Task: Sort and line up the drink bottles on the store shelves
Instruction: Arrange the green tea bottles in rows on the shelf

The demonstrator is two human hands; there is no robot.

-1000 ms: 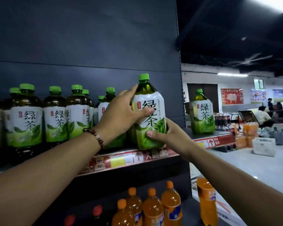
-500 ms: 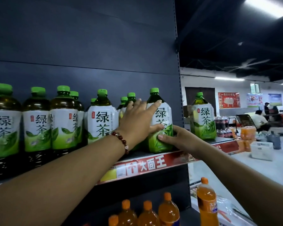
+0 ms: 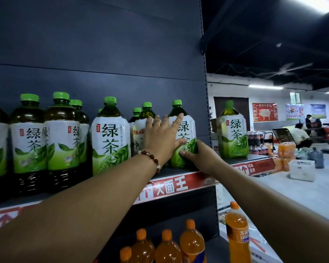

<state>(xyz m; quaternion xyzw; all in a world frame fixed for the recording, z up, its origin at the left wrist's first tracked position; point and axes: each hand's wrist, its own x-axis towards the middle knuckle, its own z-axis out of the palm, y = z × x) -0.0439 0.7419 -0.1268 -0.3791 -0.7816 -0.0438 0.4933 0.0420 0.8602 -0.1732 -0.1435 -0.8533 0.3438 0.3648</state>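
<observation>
Head view shows both hands on one green tea bottle (image 3: 186, 130) that stands upright at the right end of the upper shelf (image 3: 179, 173), just beside the dark upright post (image 3: 204, 92). Left hand (image 3: 160, 136) lies flat against the bottle's label with fingers spread and straight, thumb reaching across the lower front; a beaded bracelet (image 3: 152, 158) circles that wrist. Right hand (image 3: 201, 158) grips the bottle's base from the right, its fingers curled round the green lower part.

Left of this bottle, partly hidden by the left hand, stand more tea bottles (image 3: 142, 118) set back from the edge, then a front bottle (image 3: 110, 137) near the edge, and further bottles (image 3: 46, 133) in a row toward the left edge of the view. A red price strip (image 3: 169, 186) runs along the shelf front.

Beyond the post, a lone tea bottle (image 3: 233, 133) stands on a neighbouring shelf. Below, orange soda bottles (image 3: 167, 245) fill the lower shelf, with one more orange bottle (image 3: 236, 234) apart at the right. Far back, people (image 3: 300, 135) are by stacked goods.
</observation>
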